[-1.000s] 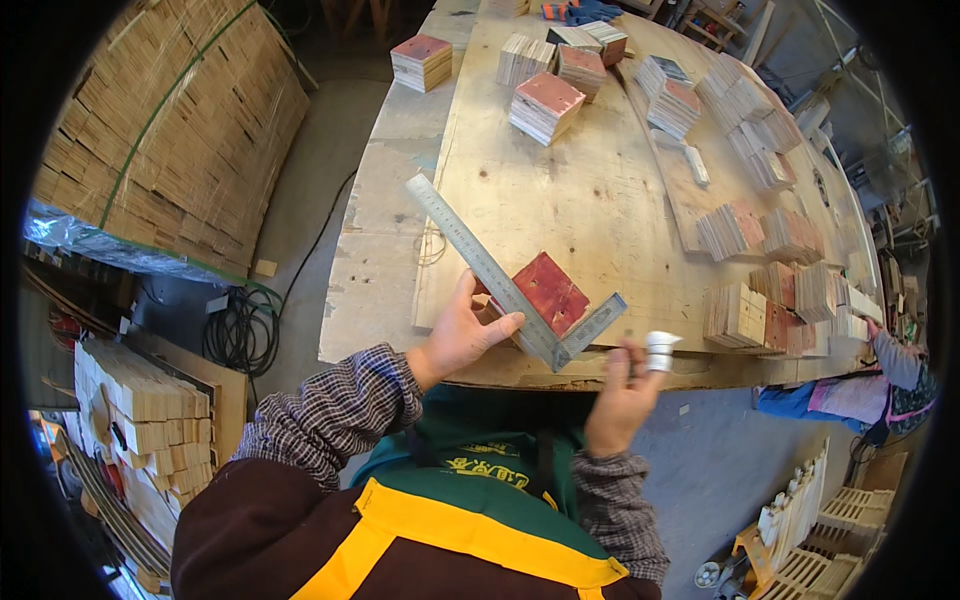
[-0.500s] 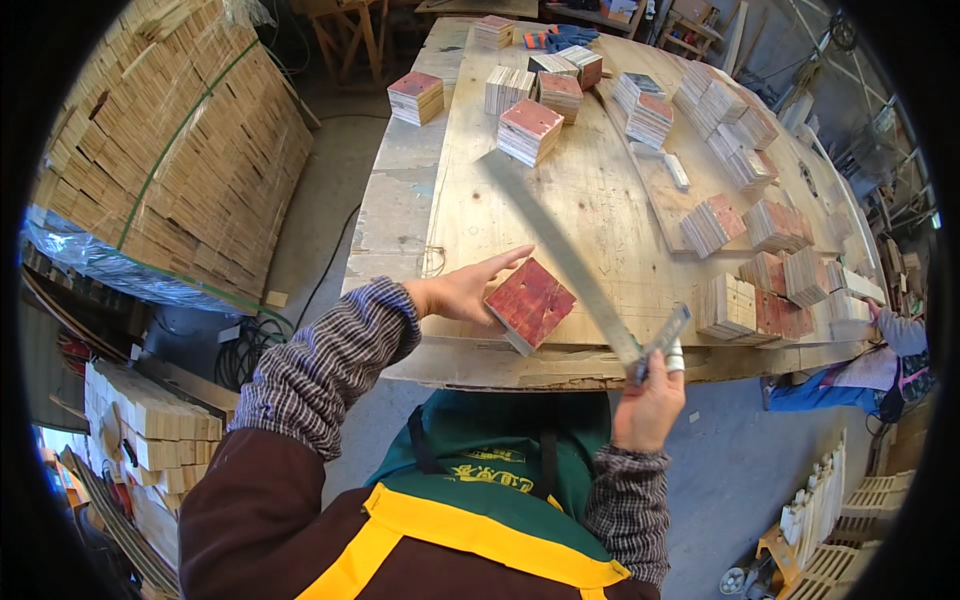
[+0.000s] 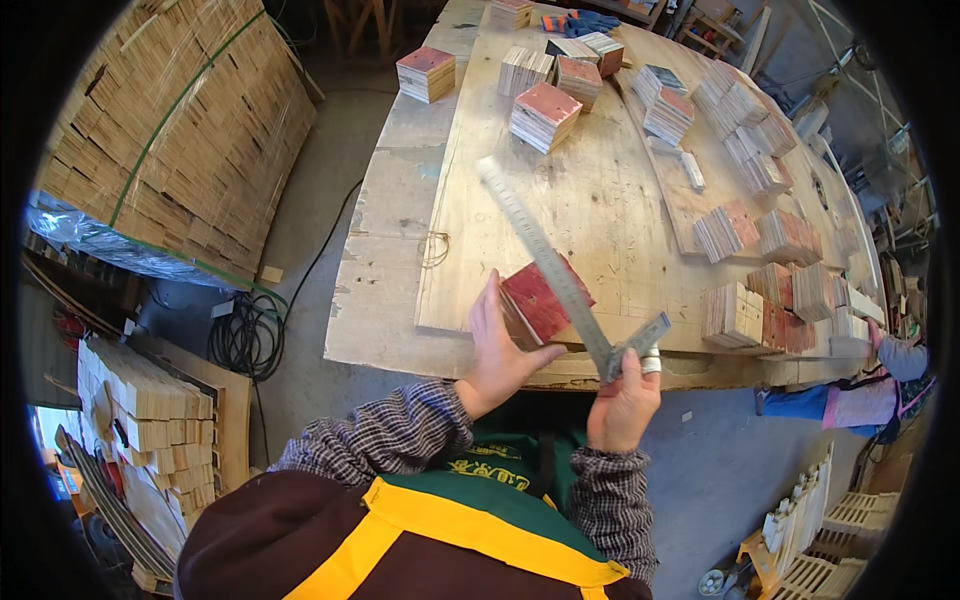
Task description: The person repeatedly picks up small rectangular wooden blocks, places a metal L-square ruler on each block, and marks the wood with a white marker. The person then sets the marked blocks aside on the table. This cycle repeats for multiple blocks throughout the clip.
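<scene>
My right hand (image 3: 624, 402) grips a metal try square (image 3: 545, 258) at the corner where its two arms meet. The long blade slants up and to the left, passing over a block with a red top (image 3: 538, 298) near the table's front edge. Whether the blade touches the block cannot be seen. My left hand (image 3: 500, 345) lies against the block's left and near sides, fingers stretched and thumb spread apart. A white band wraps one finger of my right hand.
Layered plywood blocks (image 3: 546, 118) with reddish tops stand about the wooden table (image 3: 400, 230). More stacked blocks (image 3: 735, 315) sit at right, near another person's sleeve (image 3: 902, 355). Blue-orange gloves (image 3: 580, 22) lie at the back. A wrapped timber stack (image 3: 190, 130) rises at left.
My left hand has shifted right and nearer, from the block's far left to its left and near sides. The square has swung left over the block as my right hand moved slightly left.
</scene>
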{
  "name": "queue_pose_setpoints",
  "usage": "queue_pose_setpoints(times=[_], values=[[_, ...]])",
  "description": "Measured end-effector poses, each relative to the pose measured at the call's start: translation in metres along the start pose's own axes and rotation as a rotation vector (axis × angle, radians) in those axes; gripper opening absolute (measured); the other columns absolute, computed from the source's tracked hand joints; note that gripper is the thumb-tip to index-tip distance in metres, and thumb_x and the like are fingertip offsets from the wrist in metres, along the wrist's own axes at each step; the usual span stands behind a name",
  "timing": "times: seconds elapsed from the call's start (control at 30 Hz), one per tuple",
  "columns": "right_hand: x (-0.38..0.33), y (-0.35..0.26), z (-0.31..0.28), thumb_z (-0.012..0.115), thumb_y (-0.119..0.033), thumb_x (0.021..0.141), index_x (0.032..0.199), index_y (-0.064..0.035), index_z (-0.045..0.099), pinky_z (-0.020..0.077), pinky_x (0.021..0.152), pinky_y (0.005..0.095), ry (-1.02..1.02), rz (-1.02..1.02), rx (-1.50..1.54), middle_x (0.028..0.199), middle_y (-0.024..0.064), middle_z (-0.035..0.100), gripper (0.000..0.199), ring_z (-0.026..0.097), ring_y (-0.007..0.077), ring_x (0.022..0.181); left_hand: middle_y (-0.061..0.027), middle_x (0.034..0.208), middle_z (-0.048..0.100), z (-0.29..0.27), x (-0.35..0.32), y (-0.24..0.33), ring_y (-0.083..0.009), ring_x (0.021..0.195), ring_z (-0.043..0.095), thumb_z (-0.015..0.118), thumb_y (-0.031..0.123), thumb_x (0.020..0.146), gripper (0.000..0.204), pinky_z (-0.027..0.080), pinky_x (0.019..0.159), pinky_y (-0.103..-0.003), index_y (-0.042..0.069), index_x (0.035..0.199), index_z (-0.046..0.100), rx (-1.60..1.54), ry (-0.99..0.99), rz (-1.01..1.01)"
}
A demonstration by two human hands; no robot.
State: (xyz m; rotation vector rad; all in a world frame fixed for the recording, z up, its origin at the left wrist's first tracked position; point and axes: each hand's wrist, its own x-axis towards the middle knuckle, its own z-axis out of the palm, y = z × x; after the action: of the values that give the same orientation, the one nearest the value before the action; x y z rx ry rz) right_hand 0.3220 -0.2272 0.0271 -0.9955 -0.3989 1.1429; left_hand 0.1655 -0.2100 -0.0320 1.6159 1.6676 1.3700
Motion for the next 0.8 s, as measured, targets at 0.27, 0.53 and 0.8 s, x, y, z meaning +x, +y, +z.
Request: queue_pose_setpoints(times=[0.27, 0.53, 0.8], values=[[0.003, 0.025, 0.019, 0.054, -0.002, 0.098, 0.134, 0.0050, 0.045, 0.0513, 0.090, 0.0296, 0.014, 0.005, -0.146, 0.116, 0.0078, 0.062, 0.037, 0.062, 0.0152, 0.102, -0.0148, 0.136, 0.046, -0.022, 0.009, -0.027, -0.0280, 0.121, 0.048, 0.084, 0.021, 0.077, 0.084, 0.046, 0.094, -0.036, 0.004, 0.146, 0.040, -0.148, -0.139, 0.060], [0.009, 0.043, 0.023, 0.056, -0.008, 0.099, 0.128, 0.0017, 0.048, 0.0476, 0.063, 0.0221, 0.048, -0.090, -0.189, 0.101, 0.0048, 0.065, 0.032, 0.060, 0.0083, 0.080, -0.0103, 0.117, 0.061, -0.039, 0.009, -0.054, -0.0196, 0.104, 0.061, 0.071, 0.002, 0.087, 0.050, 0.051, 0.089, -0.030, 0.001, 0.133, 0.053, -0.366, -0.197, -0.118], [0.004, 0.049, 0.024, 0.056, -0.012, 0.100, 0.126, 0.0008, 0.048, 0.0482, 0.057, 0.0221, -0.010, -0.111, -0.306, 0.102, 0.0067, 0.067, 0.031, 0.063, 0.0094, 0.079, -0.0058, 0.114, 0.060, -0.039, 0.018, -0.046, -0.0124, 0.107, 0.058, 0.074, 0.010, 0.089, 0.052, 0.049, 0.090, -0.028, 0.000, 0.134, 0.049, -0.668, -0.366, -0.263]])
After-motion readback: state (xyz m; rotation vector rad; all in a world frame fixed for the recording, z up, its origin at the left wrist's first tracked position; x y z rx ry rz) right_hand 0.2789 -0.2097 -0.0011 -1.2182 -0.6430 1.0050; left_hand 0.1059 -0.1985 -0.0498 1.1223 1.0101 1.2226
